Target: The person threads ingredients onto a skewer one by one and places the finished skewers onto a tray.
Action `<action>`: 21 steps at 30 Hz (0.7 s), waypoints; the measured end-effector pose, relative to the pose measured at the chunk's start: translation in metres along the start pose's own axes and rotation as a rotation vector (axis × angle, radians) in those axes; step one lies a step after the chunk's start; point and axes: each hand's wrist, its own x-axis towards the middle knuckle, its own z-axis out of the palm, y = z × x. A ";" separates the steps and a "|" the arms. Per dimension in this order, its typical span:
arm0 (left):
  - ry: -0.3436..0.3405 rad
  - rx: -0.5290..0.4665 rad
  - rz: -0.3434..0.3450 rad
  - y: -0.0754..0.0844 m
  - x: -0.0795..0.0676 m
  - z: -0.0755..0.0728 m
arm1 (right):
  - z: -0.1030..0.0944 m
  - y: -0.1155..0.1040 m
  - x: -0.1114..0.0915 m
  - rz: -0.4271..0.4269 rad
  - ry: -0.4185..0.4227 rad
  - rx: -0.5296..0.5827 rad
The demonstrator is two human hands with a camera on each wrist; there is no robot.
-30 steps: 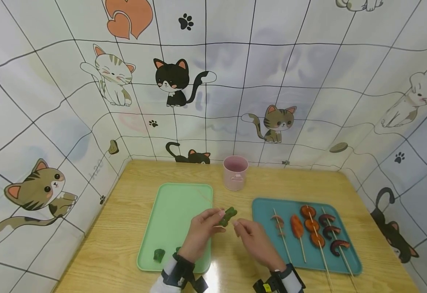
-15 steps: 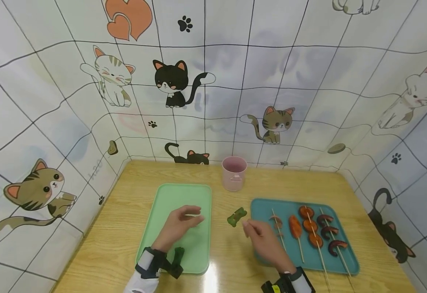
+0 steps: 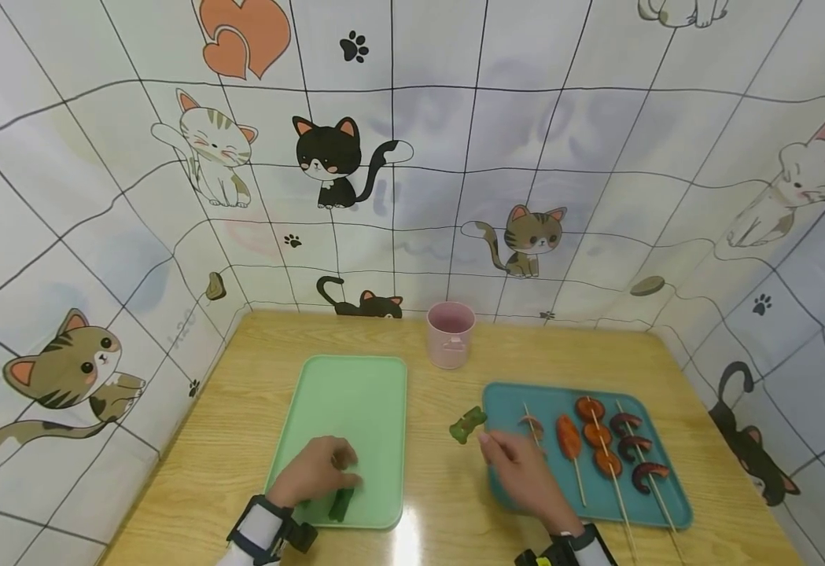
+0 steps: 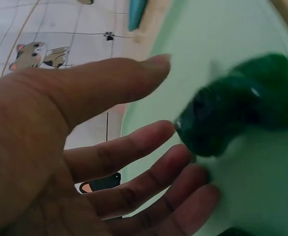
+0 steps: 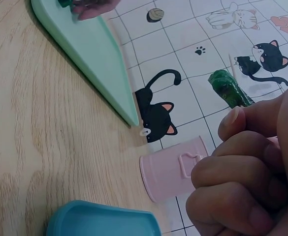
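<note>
In the head view my left hand (image 3: 316, 472) hovers low over the near part of the green tray (image 3: 351, 385). Thumb and fingers are apart around the near end of a glossy green pepper piece (image 4: 237, 105); a fingertip seems to touch it, but no grip shows. Another dark green bit is mostly hidden by this hand. My right hand (image 3: 525, 475), fingers curled, pinches a thin skewer (image 5: 232, 64), largely hidden, with green pepper (image 3: 467, 424) threaded on it. It is held above the table, beside the blue tray's left edge.
On the blue tray (image 3: 507, 401) at right lie several skewers: round orange slices (image 3: 598, 435), dark curled pieces (image 3: 636, 448), an orange oval piece (image 3: 569, 438) and a partly covered one. A pink cup (image 3: 450, 346) stands at the back, near the cat-patterned wall cloth (image 3: 412, 196).
My left hand has let go of the pepper on the skewer and moved left and down to the piece on the green tray. The right hand has shifted slightly right with the skewer.
</note>
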 end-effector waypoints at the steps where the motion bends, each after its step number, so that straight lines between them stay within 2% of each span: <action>1: -0.005 0.015 0.003 -0.001 -0.001 0.001 | 0.000 0.000 0.000 0.009 -0.003 0.001; 9: -0.009 0.059 0.020 -0.002 0.000 0.009 | 0.001 -0.003 -0.002 0.069 -0.014 0.004; 12: -0.007 0.056 0.032 -0.001 0.001 0.009 | 0.000 -0.003 -0.002 0.072 -0.011 -0.001; 18: 0.005 0.059 0.002 0.002 0.003 0.006 | -0.002 0.001 -0.002 0.067 -0.025 0.008; 21: 0.021 0.042 0.022 0.005 0.005 0.004 | -0.003 0.001 -0.002 0.051 -0.028 0.012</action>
